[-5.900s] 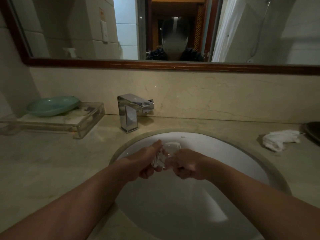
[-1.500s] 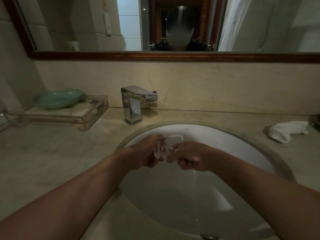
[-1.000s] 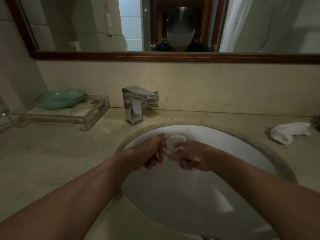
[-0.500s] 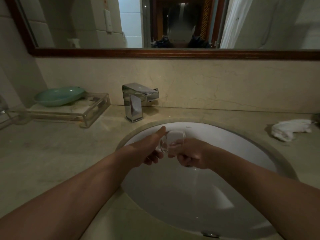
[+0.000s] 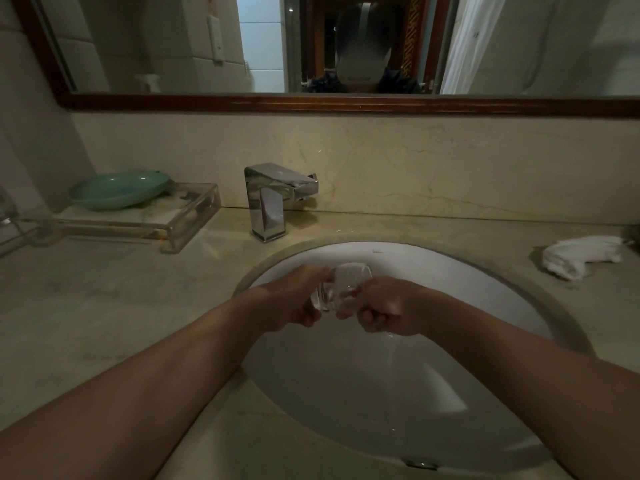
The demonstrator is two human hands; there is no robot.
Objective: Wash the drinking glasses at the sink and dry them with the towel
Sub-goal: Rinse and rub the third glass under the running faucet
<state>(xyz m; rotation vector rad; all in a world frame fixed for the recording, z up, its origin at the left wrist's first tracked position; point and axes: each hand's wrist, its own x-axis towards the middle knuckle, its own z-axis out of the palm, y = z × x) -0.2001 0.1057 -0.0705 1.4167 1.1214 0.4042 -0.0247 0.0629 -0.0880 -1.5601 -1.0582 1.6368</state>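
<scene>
A clear drinking glass [image 5: 341,285] is gripped from both sides, by the curled fingers of the left hand [image 5: 298,299] and the right hand [image 5: 384,306], above the white sink [image 5: 450,271]. A chrome tap [image 5: 273,199] is seen behind, and a crumpled white towel [image 5: 581,255] is lying on the counter [image 5: 104,306] to the right.

I see the left hand [image 5: 294,301] and right hand [image 5: 384,308] gripping a clear drinking glass [image 5: 343,284] between them above the white sink [image 5: 450,271]. The chrome faucet [image 5: 273,199] stands behind on the counter. A crumpled white towel [image 5: 585,256] lies well off to the right.
</scene>
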